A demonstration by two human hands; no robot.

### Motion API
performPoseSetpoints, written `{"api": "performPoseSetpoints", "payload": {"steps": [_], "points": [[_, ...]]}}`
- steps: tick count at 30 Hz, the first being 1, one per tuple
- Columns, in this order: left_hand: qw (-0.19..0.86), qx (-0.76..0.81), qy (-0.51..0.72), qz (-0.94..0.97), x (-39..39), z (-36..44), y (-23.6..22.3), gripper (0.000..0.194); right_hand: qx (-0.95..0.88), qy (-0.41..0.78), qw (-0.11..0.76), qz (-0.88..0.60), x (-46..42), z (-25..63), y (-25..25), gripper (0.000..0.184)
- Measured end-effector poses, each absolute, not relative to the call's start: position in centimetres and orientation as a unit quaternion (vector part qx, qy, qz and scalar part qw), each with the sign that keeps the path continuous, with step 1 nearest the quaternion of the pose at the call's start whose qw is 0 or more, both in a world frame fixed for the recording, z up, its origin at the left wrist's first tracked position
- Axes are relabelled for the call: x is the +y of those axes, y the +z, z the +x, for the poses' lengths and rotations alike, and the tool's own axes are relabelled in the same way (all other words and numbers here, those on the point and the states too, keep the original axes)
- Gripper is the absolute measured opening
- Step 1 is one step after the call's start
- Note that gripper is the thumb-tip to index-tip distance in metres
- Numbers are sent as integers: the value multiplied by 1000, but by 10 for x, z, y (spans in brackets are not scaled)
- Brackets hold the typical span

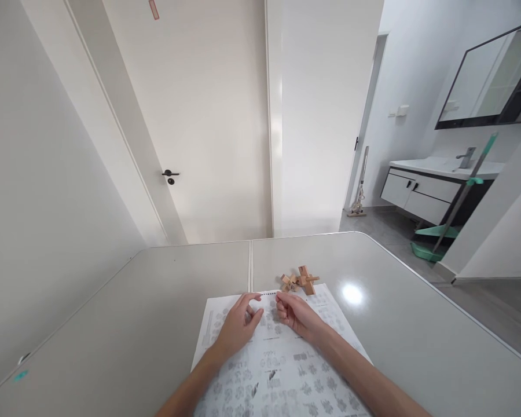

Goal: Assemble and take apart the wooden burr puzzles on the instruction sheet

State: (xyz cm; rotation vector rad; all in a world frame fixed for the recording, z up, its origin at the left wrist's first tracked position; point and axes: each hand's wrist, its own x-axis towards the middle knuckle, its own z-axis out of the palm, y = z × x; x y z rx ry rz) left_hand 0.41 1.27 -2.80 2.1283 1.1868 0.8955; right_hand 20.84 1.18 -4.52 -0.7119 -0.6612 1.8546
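Right hand: fingers curled inward; whether anything is held cannot be told. Left hand: placed at nine o'clock from the right, thumb and forefinger parted. Printed sheet: overlapped by both hands. Wooden pieces: clustered at twelve o'clock from the right hand, by the sheet's far edge. Grey table: partly covered by the sheet. Green dustpan: seen at two o'clock.

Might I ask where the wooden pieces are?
In the head view, the wooden pieces lie centre-right, beyond the right hand, at the far edge of the paper.
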Motion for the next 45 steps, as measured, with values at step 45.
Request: {"api": "performPoseSetpoints", "payload": {"steps": [45], "points": [[267,405,325,812,10,7,-22,14,-155,760,593,-216,25,225,-61,44]]}}
